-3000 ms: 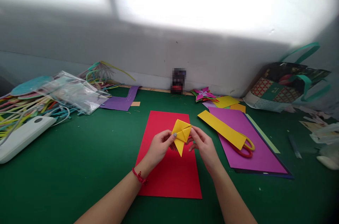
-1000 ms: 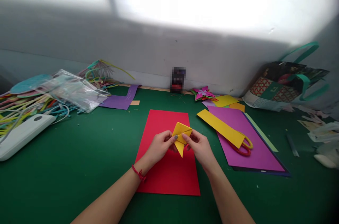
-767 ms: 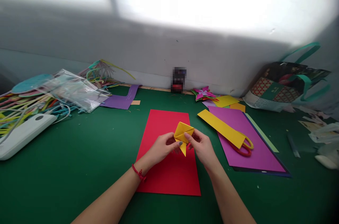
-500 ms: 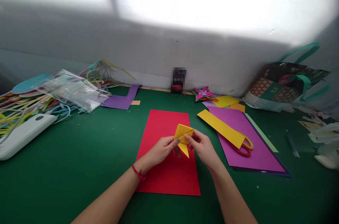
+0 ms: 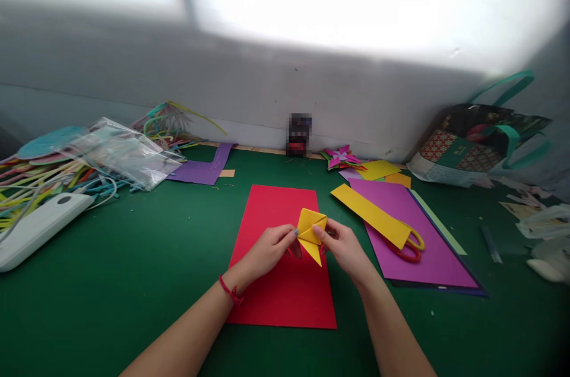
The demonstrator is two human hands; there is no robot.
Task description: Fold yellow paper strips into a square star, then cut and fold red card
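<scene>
Bearings are taken from the folded yellow paper (image 5: pixel 309 222), with 12 o'clock toward the wall. The piece is held above the upper right part of a red sheet (image 5: pixel 285 297), its pointed tail directed at about 5 o'clock. The right hand (image 5: pixel 345 244) grips it from the 3 o'clock side, thumb pressed flat on the top face and fingers behind. The left hand (image 5: pixel 271 249), a red cord bracelet (image 5: pixel 231 292) on its wrist, meets the edge at 9 o'clock with thumb and fingertips drawn close; whether they pinch it appears uncertain, the undersides being hidden. At 3 o'clock a yellow paper strip (image 5: pixel 369 215) lies across a magenta sheet (image 5: pixel 439 258) and partly covers scissors with red and yellow handles (image 5: pixel 412 259). Folded paper stars (image 5: pixel 342 156) are piled at 1 o'clock. A clear plastic bag (image 5: pixel 133 157) lies between 9 and 10 o'clock.
</scene>
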